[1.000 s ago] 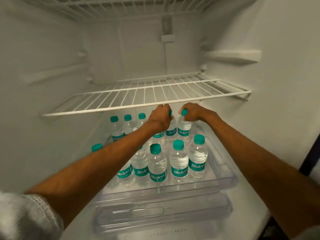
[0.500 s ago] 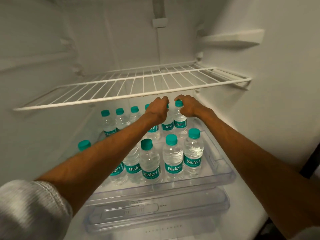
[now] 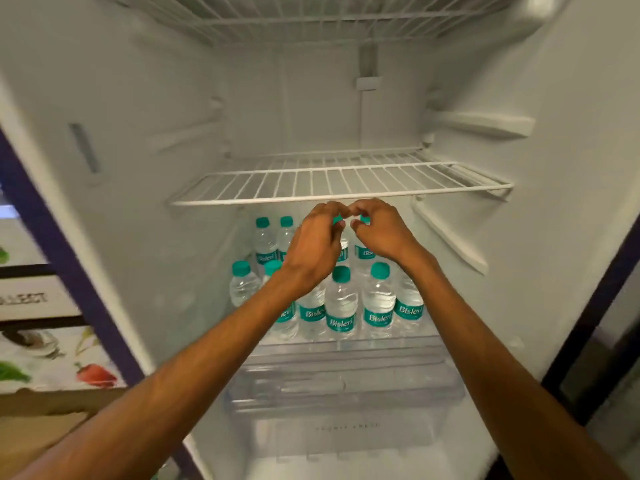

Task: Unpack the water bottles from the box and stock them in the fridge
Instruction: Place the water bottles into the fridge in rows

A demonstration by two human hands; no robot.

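**Hands off the back-row caps**

Both hands sit clear of the caps they gripped half a second ago. They are drawn back toward the camera and lifted to just under the front rail of the wire shelf [image 3: 341, 183]. More of the fridge [image 3: 145, 98] shows than before, including the upper rack [image 3: 311, 19] and the dark edge of the cabinet on the left.

The left hand [image 3: 313, 247] is released, its fingers [image 3: 329, 211] loosely curled and the thumb bent in below them, with nothing held between them. The right hand [image 3: 381, 233] matches it: slack, curved fingers and no grip on anything. The two sets of fingertips nearly meet in the middle; whether they touch I cannot tell. Two teal caps peep out behind the fingers, level with the rest of the back row.

The water bottles [image 3: 341, 306] stand upright in two rows on the clear tray [image 3: 346, 344] low in the fridge, below the wire shelf. In the back row, two caps are open to view at the left and two more are partly covered by the hands. In the front row, teal caps and teal Bisleri labels stand side by side, touching or nearly so. The left forearm crosses part of this row, and the right wrist hides the cap of the bottle at the right end. A clear drawer [image 3: 346, 386] lies under the tray.
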